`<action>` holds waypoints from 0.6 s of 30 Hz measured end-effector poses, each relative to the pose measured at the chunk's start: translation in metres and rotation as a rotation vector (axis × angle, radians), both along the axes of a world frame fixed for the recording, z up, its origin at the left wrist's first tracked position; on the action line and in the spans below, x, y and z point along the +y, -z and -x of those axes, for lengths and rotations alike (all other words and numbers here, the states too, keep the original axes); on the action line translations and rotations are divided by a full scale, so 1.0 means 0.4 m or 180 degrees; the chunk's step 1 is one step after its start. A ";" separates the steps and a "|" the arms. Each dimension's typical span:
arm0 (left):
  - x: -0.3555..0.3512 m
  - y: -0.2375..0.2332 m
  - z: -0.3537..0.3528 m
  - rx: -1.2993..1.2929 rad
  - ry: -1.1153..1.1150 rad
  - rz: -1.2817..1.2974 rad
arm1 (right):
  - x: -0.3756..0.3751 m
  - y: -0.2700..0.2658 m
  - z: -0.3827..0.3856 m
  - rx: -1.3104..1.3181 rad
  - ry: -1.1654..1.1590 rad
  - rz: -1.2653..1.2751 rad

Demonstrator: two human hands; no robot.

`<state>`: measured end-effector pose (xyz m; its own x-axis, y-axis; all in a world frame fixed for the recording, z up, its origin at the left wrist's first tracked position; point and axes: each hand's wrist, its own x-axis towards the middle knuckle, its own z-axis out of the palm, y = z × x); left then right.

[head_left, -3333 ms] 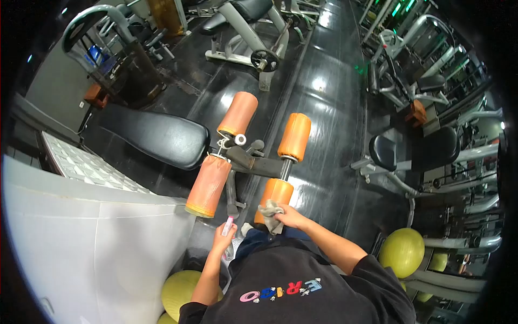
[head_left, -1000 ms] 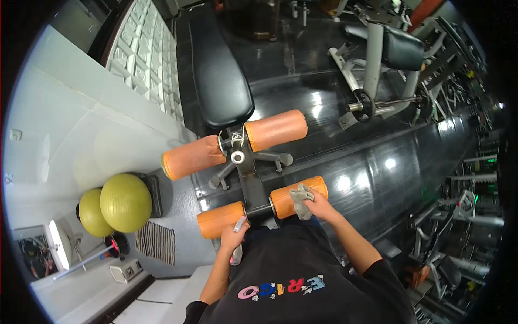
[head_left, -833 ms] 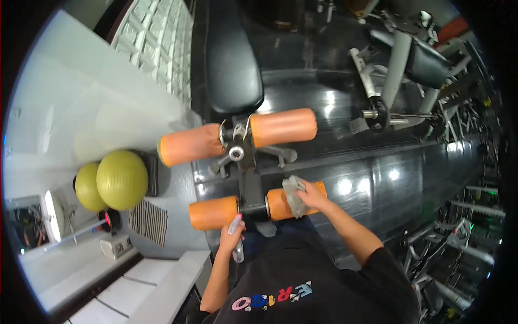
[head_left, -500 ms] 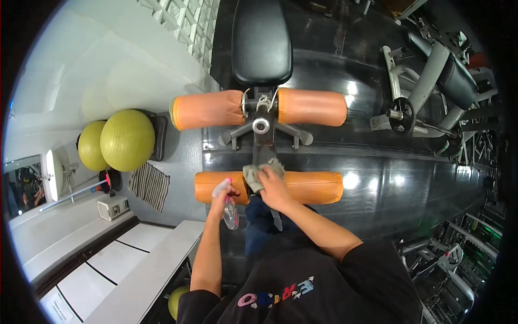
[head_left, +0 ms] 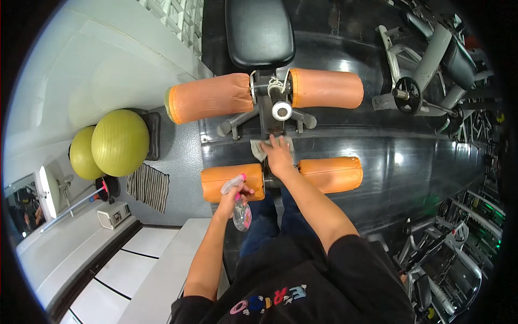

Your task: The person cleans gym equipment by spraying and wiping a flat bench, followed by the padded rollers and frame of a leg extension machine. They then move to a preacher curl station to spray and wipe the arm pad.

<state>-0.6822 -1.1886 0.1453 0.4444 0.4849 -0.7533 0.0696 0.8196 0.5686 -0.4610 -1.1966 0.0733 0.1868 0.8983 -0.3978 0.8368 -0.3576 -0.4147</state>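
Note:
My left hand (head_left: 233, 198) is closed around the neck of a clear spray bottle (head_left: 242, 216) with a pink and white trigger head. The bottle is held over the near left orange roller pad (head_left: 216, 181). Under my right hand (head_left: 279, 156), a greyish cloth (head_left: 259, 149) is pressed on the dark centre bar of an exercise bench, between the near and far rollers. The near right orange pad (head_left: 337, 174) lies beside my right forearm. Beyond my hands are two more orange pads, left (head_left: 210, 99) and right (head_left: 329, 88), and the black bench seat (head_left: 259, 32).
Green exercise balls (head_left: 120, 141) stand at the left by the wall, near a striped mat (head_left: 147, 187) and a small white box (head_left: 114, 215). A white ledge (head_left: 162, 264) is at lower left. Weight machines (head_left: 431, 70) line the right side.
My right hand and the cloth have moved forward, off the near roller and onto the centre bar. My left hand has shifted slightly right with the spray bottle. The camera view has also shifted.

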 end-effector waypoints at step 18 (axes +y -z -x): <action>0.017 0.018 0.022 -0.0473 0.0374 -0.0011 | 0.068 -0.043 -0.084 -0.0130 0.0199 -0.0012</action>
<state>-0.6911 -1.1817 0.1380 0.6044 0.4257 -0.6735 0.0797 0.8088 0.5827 -0.4274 -1.1694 0.0907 0.2585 0.8858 -0.3854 0.8291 -0.4082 -0.3821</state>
